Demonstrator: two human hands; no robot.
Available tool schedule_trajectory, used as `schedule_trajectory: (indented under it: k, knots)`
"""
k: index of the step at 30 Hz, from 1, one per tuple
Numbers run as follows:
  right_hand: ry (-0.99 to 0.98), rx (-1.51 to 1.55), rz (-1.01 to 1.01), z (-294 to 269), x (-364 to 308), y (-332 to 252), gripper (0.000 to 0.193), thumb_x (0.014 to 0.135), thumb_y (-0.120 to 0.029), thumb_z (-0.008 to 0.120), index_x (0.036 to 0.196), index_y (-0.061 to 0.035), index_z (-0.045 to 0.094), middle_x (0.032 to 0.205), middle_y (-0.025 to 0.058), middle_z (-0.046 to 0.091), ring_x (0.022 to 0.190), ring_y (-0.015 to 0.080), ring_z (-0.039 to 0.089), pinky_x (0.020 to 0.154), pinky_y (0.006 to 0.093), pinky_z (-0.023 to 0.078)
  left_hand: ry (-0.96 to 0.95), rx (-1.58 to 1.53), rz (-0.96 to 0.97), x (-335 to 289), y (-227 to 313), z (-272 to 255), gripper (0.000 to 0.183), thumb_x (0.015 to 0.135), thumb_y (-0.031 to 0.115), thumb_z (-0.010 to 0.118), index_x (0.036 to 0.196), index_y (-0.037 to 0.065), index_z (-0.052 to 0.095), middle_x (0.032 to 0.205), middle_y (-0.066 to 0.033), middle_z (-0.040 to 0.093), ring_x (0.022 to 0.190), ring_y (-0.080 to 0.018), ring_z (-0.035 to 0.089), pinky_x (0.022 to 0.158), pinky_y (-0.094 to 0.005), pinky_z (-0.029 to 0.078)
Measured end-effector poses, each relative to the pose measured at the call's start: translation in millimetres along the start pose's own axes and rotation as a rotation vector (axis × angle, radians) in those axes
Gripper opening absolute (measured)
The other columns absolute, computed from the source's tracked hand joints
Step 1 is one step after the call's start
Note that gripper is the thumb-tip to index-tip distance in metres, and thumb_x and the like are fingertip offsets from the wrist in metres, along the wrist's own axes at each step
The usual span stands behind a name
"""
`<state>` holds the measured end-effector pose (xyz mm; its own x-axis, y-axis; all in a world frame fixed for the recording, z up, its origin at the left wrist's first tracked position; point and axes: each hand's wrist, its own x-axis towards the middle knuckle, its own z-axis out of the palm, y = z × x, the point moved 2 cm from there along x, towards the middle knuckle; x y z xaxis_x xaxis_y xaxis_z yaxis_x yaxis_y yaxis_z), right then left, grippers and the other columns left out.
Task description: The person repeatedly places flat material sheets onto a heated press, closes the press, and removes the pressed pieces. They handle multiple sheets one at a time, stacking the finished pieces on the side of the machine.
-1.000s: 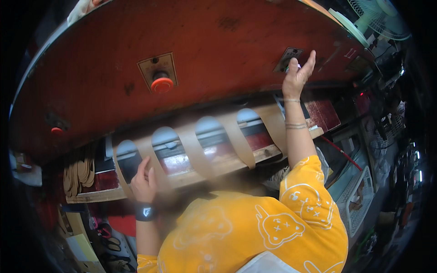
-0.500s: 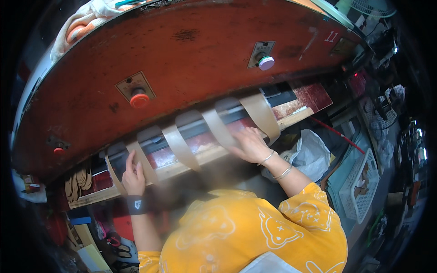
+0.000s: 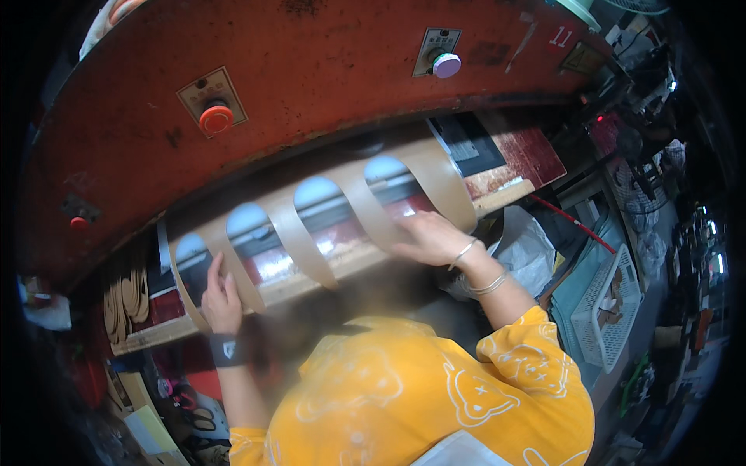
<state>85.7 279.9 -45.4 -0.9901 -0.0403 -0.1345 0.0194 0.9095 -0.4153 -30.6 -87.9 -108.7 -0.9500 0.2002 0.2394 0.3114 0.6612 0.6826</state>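
Note:
A tan sheet (image 3: 357, 206) with a row of large rounded cut-outs curves down over the wooden front edge (image 3: 295, 291) of a press bed. Narrow strips divide the cut-outs. My right hand (image 3: 435, 239) has its thumb and fingers around one strip toward the right, with some fingertips hidden. At the left, my left hand (image 3: 223, 299) rests against another strip, its index finger stretched upward and its thumb apart. Above the sheet is the press's red metal beam (image 3: 311, 85), carrying a red push button (image 3: 216, 119) and a pale purple knob (image 3: 447, 66).
Folded tan strips (image 3: 126, 307) hang at the bed's left end. To the right are a white plastic bag (image 3: 522, 245), a red rod (image 3: 575, 224) and a white plastic basket (image 3: 610, 318). Scissors (image 3: 203, 419) lie low at the left.
The red beam now stands higher relative to the bed. More of the tan sheet shows beneath it, with the far ends of the cut-outs in view. Both hands stay nearly in place.

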Motion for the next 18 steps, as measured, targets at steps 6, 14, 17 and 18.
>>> schedule_trajectory:
  k: [6, 14, 17, 18]
  knots:
    - [0.383, -0.037, 0.153, -60, 91, 12, 0.062, 0.075, -0.046, 0.071, 0.122, -0.0093, 0.057, 0.114, 0.0193, 0.059, 0.108, 0.0337, 0.056, 0.089, 0.0426, 0.044, -0.159, 0.071, -0.109, 9, -6, -4, 0.045, 0.088, 0.011, 0.051, 0.133, 0.014, 0.048, 0.093, -0.0189, 0.064, 0.085, -0.0377, 0.063, 0.073, -0.0442, 0.049]
    - [0.259, -0.172, -0.094, -42, 216, 2, 0.082, 0.062, -0.042, 0.074, 0.135, -0.0186, 0.047, 0.145, 0.0202, 0.032, 0.128, 0.0466, 0.029, 0.101, 0.0565, 0.029, -0.327, -0.028, -0.207, 20, -17, -13, 0.042, 0.090, 0.013, 0.051, 0.131, 0.005, 0.047, 0.115, -0.0219, 0.062, 0.101, -0.0391, 0.062, 0.083, -0.0414, 0.049]
    - [0.283, -0.049, -0.097, -56, 205, 13, 0.075, 0.059, -0.037, 0.073, 0.129, -0.0177, 0.055, 0.143, 0.0183, 0.036, 0.127, 0.0435, 0.034, 0.102, 0.0526, 0.030, -0.376, -0.062, -0.206, 24, -19, -13, 0.044, 0.088, 0.009, 0.052, 0.132, 0.004, 0.047, 0.107, -0.0215, 0.064, 0.091, -0.0368, 0.065, 0.077, -0.0396, 0.050]
    - [0.267, -0.011, -0.075, -61, 197, 19, 0.075, 0.058, -0.036, 0.073, 0.129, -0.0177, 0.054, 0.143, 0.0187, 0.036, 0.127, 0.0427, 0.035, 0.103, 0.0520, 0.030, -0.395, -0.079, -0.221, 24, -20, -12, 0.044, 0.088, 0.009, 0.051, 0.132, 0.004, 0.047, 0.105, -0.0214, 0.065, 0.088, -0.0358, 0.066, 0.075, -0.0391, 0.050]
